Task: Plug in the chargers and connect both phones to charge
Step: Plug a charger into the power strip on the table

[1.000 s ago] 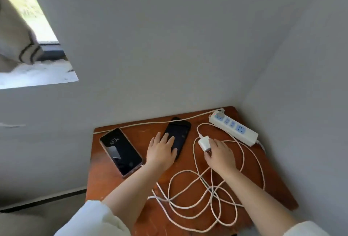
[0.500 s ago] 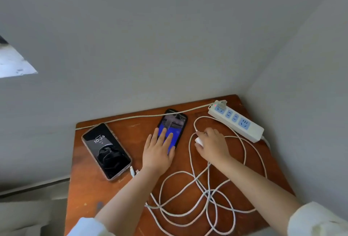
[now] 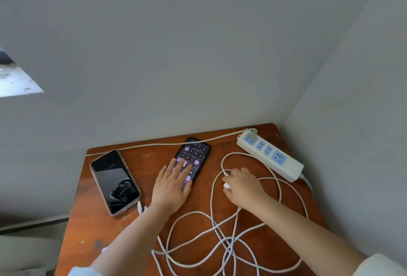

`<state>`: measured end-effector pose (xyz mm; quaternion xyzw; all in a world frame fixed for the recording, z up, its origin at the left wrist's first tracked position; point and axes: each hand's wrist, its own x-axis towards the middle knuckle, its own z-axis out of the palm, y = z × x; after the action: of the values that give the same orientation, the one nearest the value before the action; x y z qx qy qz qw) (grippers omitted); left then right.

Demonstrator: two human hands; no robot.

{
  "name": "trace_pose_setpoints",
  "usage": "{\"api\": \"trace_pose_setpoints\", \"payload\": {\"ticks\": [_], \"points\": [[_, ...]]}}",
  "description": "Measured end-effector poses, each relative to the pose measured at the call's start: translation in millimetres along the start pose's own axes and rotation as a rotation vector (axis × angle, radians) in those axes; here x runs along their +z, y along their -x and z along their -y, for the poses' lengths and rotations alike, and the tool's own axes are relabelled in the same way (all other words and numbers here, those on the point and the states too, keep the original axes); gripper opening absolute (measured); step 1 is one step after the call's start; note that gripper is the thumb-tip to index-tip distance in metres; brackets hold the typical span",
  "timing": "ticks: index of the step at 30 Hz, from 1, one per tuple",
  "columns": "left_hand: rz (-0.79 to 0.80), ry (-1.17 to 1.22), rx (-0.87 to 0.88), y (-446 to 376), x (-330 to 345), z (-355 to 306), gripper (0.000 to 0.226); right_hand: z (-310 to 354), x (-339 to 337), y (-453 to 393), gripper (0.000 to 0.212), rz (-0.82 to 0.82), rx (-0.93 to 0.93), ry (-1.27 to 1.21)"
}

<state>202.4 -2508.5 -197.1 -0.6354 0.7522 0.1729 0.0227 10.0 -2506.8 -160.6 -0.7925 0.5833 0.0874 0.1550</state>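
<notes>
Steadying the phone (image 3: 191, 162) with flat open left fingers (image 3: 176, 168), right fingers (image 3: 236, 175) grip the charger (image 3: 226, 185) for plugging in.

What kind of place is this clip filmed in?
Probably a plain room indoors, at a small wooden table pushed into a corner of bare grey walls. A white power strip, two phones and loose charging cables suggest a home or dorm charging spot.
</notes>
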Motion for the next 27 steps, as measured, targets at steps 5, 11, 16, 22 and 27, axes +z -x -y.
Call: {"api": "trace_pose_setpoints", "payload": {"ticks": [5, 11, 16, 22, 27], "points": [[0.039, -0.037, -0.009, 1, -4, -4, 0.087, -7, -3, 1, 0.041, 0.036, 0.010, -0.055], [0.082, -0.096, -0.016, 0, -11, -5, 0.052, -20, -12, 6, 0.049, -0.008, 0.036, -0.184], [0.012, -0.103, 0.132, 2, -13, -18, 0.081, -34, -26, 13, 0.036, -0.076, 0.086, -0.371], [0.099, -0.071, 0.274, -1, -3, -59, 0.052, -80, -43, 23, 0.031, -0.378, 0.230, -0.650], [0.176, -0.057, 0.227, -8, 15, -70, 0.053, -100, -50, 20, 0.028, -0.499, 0.367, -0.890]]}}
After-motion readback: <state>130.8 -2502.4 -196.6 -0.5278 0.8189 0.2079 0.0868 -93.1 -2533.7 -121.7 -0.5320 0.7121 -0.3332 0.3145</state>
